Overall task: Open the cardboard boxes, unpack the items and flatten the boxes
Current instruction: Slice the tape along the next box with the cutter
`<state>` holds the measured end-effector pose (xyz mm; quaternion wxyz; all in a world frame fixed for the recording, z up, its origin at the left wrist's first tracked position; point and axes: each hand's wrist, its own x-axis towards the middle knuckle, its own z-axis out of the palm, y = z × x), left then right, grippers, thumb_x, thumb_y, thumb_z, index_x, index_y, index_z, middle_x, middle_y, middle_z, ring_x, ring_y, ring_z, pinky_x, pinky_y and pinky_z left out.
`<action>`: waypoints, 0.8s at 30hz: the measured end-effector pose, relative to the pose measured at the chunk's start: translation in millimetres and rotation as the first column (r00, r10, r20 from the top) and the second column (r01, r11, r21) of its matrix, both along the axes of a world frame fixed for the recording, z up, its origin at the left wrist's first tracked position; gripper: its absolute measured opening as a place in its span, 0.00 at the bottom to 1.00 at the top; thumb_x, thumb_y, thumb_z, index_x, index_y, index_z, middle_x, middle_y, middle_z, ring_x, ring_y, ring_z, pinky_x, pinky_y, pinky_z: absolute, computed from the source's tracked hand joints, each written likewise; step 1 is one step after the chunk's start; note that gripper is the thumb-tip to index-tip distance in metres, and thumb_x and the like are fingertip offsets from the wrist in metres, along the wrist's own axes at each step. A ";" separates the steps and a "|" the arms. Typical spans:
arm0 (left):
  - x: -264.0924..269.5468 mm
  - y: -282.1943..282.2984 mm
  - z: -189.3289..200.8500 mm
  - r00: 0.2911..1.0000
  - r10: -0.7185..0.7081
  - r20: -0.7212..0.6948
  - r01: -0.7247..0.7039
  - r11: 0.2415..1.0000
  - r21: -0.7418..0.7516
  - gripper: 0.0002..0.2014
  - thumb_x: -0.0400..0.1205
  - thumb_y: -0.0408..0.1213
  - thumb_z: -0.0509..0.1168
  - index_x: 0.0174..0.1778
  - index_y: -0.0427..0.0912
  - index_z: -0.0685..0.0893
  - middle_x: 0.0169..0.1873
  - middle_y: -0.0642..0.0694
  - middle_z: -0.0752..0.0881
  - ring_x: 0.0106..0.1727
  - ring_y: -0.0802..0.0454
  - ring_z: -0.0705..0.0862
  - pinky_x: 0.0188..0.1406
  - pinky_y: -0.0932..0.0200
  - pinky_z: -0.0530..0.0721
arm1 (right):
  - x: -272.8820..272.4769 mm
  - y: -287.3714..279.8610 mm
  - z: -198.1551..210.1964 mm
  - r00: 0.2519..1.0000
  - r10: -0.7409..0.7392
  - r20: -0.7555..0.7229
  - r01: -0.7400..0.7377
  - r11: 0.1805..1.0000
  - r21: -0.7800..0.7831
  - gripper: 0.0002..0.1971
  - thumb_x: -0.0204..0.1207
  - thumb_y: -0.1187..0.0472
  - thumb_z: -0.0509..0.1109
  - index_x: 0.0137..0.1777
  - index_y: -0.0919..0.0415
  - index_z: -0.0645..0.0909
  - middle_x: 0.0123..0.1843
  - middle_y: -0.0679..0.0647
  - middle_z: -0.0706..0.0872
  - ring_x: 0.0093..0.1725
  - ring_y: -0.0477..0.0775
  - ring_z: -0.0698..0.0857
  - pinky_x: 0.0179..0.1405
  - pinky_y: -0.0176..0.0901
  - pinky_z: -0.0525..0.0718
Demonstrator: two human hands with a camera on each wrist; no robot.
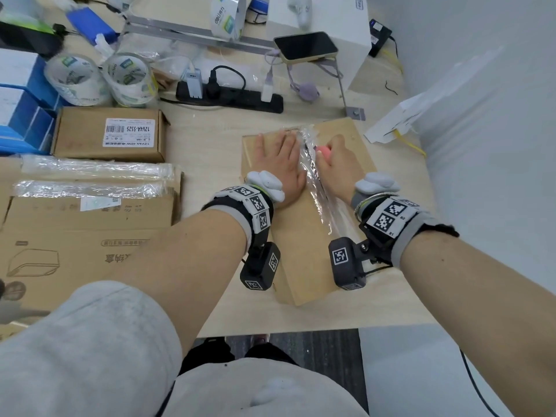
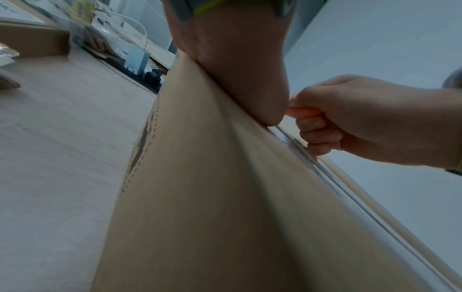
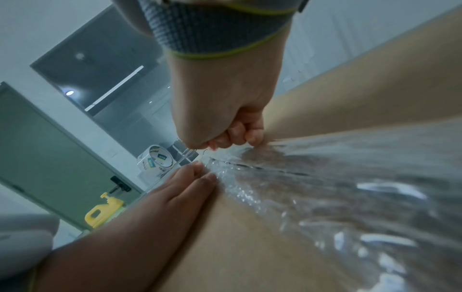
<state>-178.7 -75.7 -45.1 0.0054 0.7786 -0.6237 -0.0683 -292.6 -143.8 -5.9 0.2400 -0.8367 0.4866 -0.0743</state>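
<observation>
Step in hand, by my reading: slitting the tape (image 1: 313,176) along the top seam of the box (image 1: 304,251), which lies flat on the counter (image 1: 210,139) and is not yet open. I see my left hand (image 1: 282,167) laid flat on the lid, fingers (image 3: 197,177) straight and together, tips touching the crinkled tape edge; it holds nothing and pins the box. My right hand (image 1: 334,167) is fisted around a pink cutter (image 1: 323,152), fingers (image 2: 317,134) curled tight, knuckles just above the seam. The blade itself I cannot make out. The seam runs between the two sets of fingers, the left tips just beside the right fist.

Next move, as I judge it: draw the cutter along the seam, shallow enough to spare the contents, and slide the left fingers clear of the blade line. Both forearms reach forward, wrists low over the lid.
</observation>
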 end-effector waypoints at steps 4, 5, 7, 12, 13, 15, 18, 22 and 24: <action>1.1 3.2 3.3 1.000 -0.011 0.012 0.011 1.000 -0.023 0.33 0.86 0.53 0.44 0.85 0.40 0.48 0.85 0.43 0.48 0.85 0.42 0.44 0.79 0.31 0.48 | 11.4 -10.4 1.4 0.997 -0.038 0.066 0.038 0.999 0.014 0.11 0.85 0.57 0.57 0.60 0.65 0.68 0.44 0.55 0.78 0.41 0.56 0.76 0.36 0.42 0.64; 1.3 3.3 3.8 1.000 -0.013 0.000 0.013 1.000 -0.016 0.33 0.86 0.53 0.43 0.85 0.40 0.48 0.85 0.44 0.49 0.85 0.43 0.45 0.79 0.32 0.47 | 16.9 -14.0 1.8 0.998 -0.031 0.054 0.030 0.999 0.020 0.13 0.85 0.56 0.57 0.61 0.66 0.69 0.45 0.56 0.79 0.42 0.56 0.77 0.38 0.42 0.66; 1.2 3.6 2.8 1.000 -0.005 -0.031 0.005 1.000 -0.009 0.32 0.86 0.53 0.43 0.85 0.40 0.49 0.84 0.44 0.51 0.85 0.45 0.49 0.80 0.32 0.46 | 27.4 -20.5 1.1 0.999 -0.010 0.031 0.009 1.000 0.017 0.14 0.86 0.55 0.57 0.62 0.66 0.69 0.48 0.58 0.82 0.44 0.57 0.80 0.41 0.44 0.71; 0.0 0.5 3.1 0.999 0.021 -0.029 -0.021 1.000 -0.014 0.33 0.86 0.54 0.44 0.84 0.40 0.51 0.84 0.44 0.55 0.84 0.47 0.51 0.80 0.32 0.46 | 43.4 -34.1 -1.0 0.997 0.050 -0.055 -0.051 0.999 -0.012 0.14 0.86 0.55 0.56 0.61 0.67 0.70 0.50 0.64 0.85 0.47 0.64 0.83 0.43 0.48 0.74; -0.6 0.0 3.0 1.000 0.019 -0.025 -0.019 1.000 -0.012 0.33 0.86 0.54 0.44 0.84 0.40 0.51 0.84 0.44 0.55 0.84 0.47 0.51 0.80 0.32 0.46 | 44.3 -35.4 -1.1 0.996 0.053 -0.069 -0.054 0.998 -0.013 0.14 0.86 0.56 0.56 0.62 0.67 0.70 0.51 0.65 0.85 0.48 0.65 0.83 0.43 0.49 0.74; -1.4 -0.9 3.0 1.000 0.017 -0.022 -0.018 1.000 -0.007 0.33 0.86 0.54 0.43 0.84 0.40 0.51 0.84 0.45 0.55 0.84 0.47 0.51 0.80 0.32 0.46 | 45.2 -36.1 -2.0 0.994 0.069 -0.088 -0.071 0.997 -0.019 0.14 0.86 0.57 0.56 0.62 0.68 0.70 0.51 0.66 0.85 0.49 0.67 0.83 0.44 0.50 0.74; -1.5 -2.3 2.1 0.999 0.022 -0.032 -0.022 1.000 -0.007 0.33 0.86 0.53 0.43 0.85 0.40 0.50 0.84 0.45 0.55 0.85 0.47 0.51 0.79 0.32 0.46 | 47.0 -36.2 -2.1 0.989 0.095 -0.116 -0.096 0.995 -0.008 0.14 0.86 0.58 0.55 0.62 0.70 0.69 0.52 0.67 0.85 0.50 0.68 0.83 0.43 0.50 0.73; -0.8 -2.6 1.8 0.999 0.015 -0.048 -0.015 1.000 -0.008 0.33 0.85 0.53 0.45 0.85 0.40 0.51 0.84 0.45 0.56 0.84 0.48 0.52 0.80 0.32 0.45 | 54.8 -38.1 -5.5 0.974 0.101 -0.203 -0.102 0.995 0.003 0.14 0.85 0.59 0.53 0.63 0.69 0.66 0.52 0.67 0.84 0.51 0.67 0.83 0.43 0.49 0.72; -0.6 -2.5 1.8 0.999 0.010 -0.048 -0.010 1.000 0.003 0.34 0.85 0.54 0.45 0.84 0.39 0.51 0.84 0.45 0.55 0.84 0.48 0.51 0.80 0.31 0.44 | 57.4 -38.7 -5.9 0.964 0.099 -0.248 -0.099 0.995 0.014 0.15 0.85 0.59 0.53 0.65 0.69 0.65 0.53 0.67 0.84 0.52 0.67 0.83 0.44 0.49 0.72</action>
